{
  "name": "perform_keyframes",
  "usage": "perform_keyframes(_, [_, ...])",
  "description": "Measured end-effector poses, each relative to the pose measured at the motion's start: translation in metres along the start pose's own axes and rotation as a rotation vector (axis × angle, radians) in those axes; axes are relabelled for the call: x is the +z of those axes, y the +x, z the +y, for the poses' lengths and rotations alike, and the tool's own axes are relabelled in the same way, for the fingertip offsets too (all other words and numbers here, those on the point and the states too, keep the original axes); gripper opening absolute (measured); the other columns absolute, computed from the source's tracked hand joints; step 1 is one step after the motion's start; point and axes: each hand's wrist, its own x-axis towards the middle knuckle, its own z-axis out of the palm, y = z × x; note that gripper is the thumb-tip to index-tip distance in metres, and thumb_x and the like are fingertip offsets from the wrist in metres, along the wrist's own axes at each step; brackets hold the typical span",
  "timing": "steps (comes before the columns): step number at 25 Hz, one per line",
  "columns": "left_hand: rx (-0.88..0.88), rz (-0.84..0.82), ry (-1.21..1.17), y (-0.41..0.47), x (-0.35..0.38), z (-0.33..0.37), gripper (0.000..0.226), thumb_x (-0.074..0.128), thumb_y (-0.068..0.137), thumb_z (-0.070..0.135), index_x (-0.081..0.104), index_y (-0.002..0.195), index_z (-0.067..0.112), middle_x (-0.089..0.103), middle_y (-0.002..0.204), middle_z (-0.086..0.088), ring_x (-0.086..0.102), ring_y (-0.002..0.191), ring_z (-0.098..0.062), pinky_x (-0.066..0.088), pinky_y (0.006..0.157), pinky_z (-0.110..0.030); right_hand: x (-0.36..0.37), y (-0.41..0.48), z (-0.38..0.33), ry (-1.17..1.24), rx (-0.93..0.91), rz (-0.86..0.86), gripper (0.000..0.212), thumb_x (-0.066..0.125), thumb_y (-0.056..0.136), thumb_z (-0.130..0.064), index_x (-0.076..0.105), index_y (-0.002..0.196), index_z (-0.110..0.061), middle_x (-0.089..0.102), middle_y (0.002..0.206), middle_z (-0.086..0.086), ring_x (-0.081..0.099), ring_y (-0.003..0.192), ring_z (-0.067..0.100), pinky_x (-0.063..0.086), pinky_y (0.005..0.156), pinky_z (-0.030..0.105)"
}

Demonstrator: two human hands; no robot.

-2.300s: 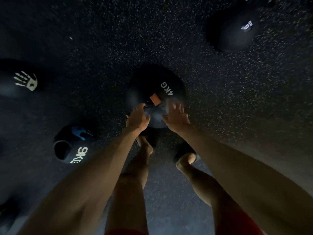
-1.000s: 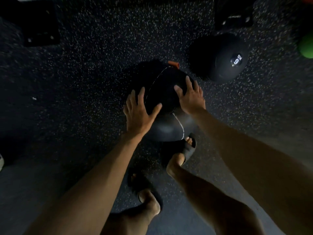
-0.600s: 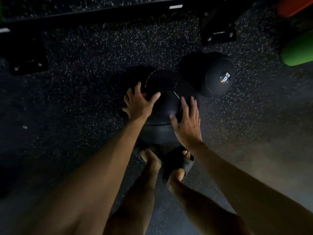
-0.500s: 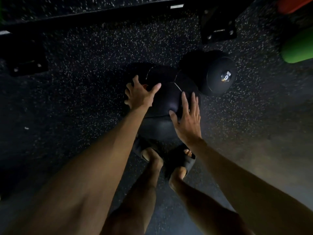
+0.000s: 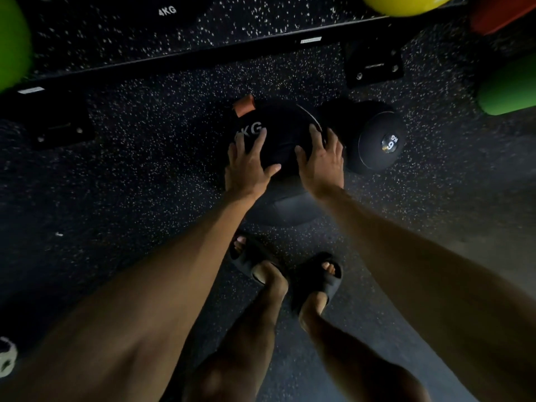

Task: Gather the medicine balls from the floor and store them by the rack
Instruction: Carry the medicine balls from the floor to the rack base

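A black medicine ball [image 5: 282,134] marked 4KG, with an orange patch on its far left, lies on the speckled rubber floor in front of my feet. My left hand [image 5: 246,166] lies flat on its left side, fingers spread over the lettering. My right hand [image 5: 320,161] lies flat on its right side, fingers straight. A second black ball [image 5: 377,140] marked 6 KG sits right beside it on the right, touching or nearly so. The rack's black floor rail [image 5: 179,58] runs across just beyond both balls.
Two black bolted foot plates, one plate [image 5: 374,66] behind the balls and another plate [image 5: 58,127] at left. Green balls at far left [image 5: 11,39] and right [image 5: 507,88], a yellow ball [image 5: 403,4] and a red ball [image 5: 499,11] along the top. My sandalled feet [image 5: 287,271] stand close behind the ball.
The 4KG ball has rolled forward from mid-floor up to the 6 KG ball by the rack rail. Both hands stayed on it; its lettering now faces up.
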Motion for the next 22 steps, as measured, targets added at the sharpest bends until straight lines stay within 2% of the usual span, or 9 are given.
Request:
perform_keyframes(3, [-0.057,-0.081,0.017,-0.016,-0.021,0.012,0.068,0.061,0.096,0.039,0.027,0.156,0.034,0.024,0.16,-0.014,0.03,0.143,-0.037,0.041,0.107,-0.052,-0.014,-0.032,0.0,-0.089,0.049,-0.126,0.062,0.042,0.103,-0.039,0.019,0.159,-0.025,0.016,0.164,0.016,0.016,0.15,0.037,0.025,0.116,0.056])
perform_keyframes(5, [-0.091,-0.076,0.059,-0.049,-0.045,0.016,0.058,0.06,0.097,0.037,0.039,0.15,0.025,0.04,0.148,-0.014,0.042,0.133,-0.035,0.045,0.101,-0.05,-0.038,-0.062,-0.013,-0.167,0.008,-0.2,0.059,0.04,0.102,-0.034,0.022,0.157,-0.025,0.029,0.158,0.017,0.027,0.144,0.037,0.031,0.113,0.057])
perform_keyframes(8, [-0.148,-0.021,0.117,-0.127,-0.09,0.028,0.043,0.057,0.098,0.034,0.05,0.137,0.018,0.051,0.135,-0.014,0.053,0.123,-0.033,0.048,0.095,-0.047,-0.086,-0.121,-0.046,-0.186,-0.129,-0.318,0.049,0.039,0.101,-0.03,0.037,0.149,-0.02,0.051,0.14,0.017,0.046,0.131,0.037,0.039,0.107,0.052])
perform_keyframes(10, [-0.186,-0.023,0.117,-0.191,-0.114,0.034,0.037,0.056,0.098,0.034,0.055,0.131,0.016,0.057,0.129,-0.014,0.059,0.115,-0.031,0.052,0.092,-0.045,-0.111,-0.164,-0.066,-0.171,-0.211,-0.401,0.038,0.04,0.101,-0.028,0.051,0.135,-0.016,0.06,0.129,0.017,0.056,0.121,0.036,0.045,0.1,0.046])
perform_keyframes(12, [-0.261,-0.042,0.084,-0.259,-0.131,0.037,0.036,0.053,0.099,0.035,0.056,0.13,0.016,0.06,0.127,-0.012,0.06,0.114,-0.029,0.053,0.093,-0.045,-0.132,-0.211,-0.079,-0.253,-0.34,-0.474,0.032,0.04,0.102,-0.029,0.055,0.125,-0.013,0.061,0.127,0.017,0.057,0.118,0.035,0.045,0.096,0.042])
perform_keyframes(14, [-0.38,-0.017,0.031,-0.336,-0.145,0.04,0.039,0.051,0.101,0.035,0.054,0.134,0.016,0.058,0.131,-0.013,0.058,0.119,-0.03,0.051,0.096,-0.046,-0.155,-0.265,-0.088,-0.336,-0.502,-0.522,0.033,0.041,0.103,-0.029,0.055,0.126,-0.01,0.058,0.13,0.017,0.055,0.12,0.036,0.044,0.097,0.041])
perform_keyframes(16, [-0.505,0.032,-0.072,-0.417,-0.153,0.044,0.04,0.051,0.102,0.035,0.052,0.136,0.015,0.058,0.132,-0.014,0.058,0.12,-0.031,0.05,0.095,-0.043,-0.178,-0.322,-0.096,-0.349,-0.615,-0.57,0.031,0.042,0.102,-0.029,0.057,0.122,-0.011,0.061,0.122,0.019,0.058,0.115,0.038,0.048,0.092,0.042])
perform_keyframes(19, [-0.638,0.098,-0.239,-0.521,-0.147,0.051,0.039,0.051,0.102,0.034,0.053,0.135,0.013,0.06,0.131,-0.015,0.058,0.119,-0.033,0.048,0.094,-0.042,-0.203,-0.394,-0.105,-0.479,-0.719,-0.627,0.036,0.043,0.102,-0.035,0.055,0.129,-0.015,0.064,0.119,0.018,0.063,0.108,0.038,0.051,0.091,0.043])
perform_keyframes(22, [-0.799,0.215,-0.365,-0.621,-0.133,0.052,0.038,0.052,0.099,0.036,0.057,0.132,0.017,0.062,0.13,-0.014,0.06,0.117,-0.034,0.049,0.094,-0.041,-0.208,-0.471,-0.116,-0.592,-0.881,-0.715,0.037,0.043,0.103,-0.035,0.055,0.132,-0.016,0.063,0.124,0.015,0.062,0.112,0.035,0.051,0.091,0.041])
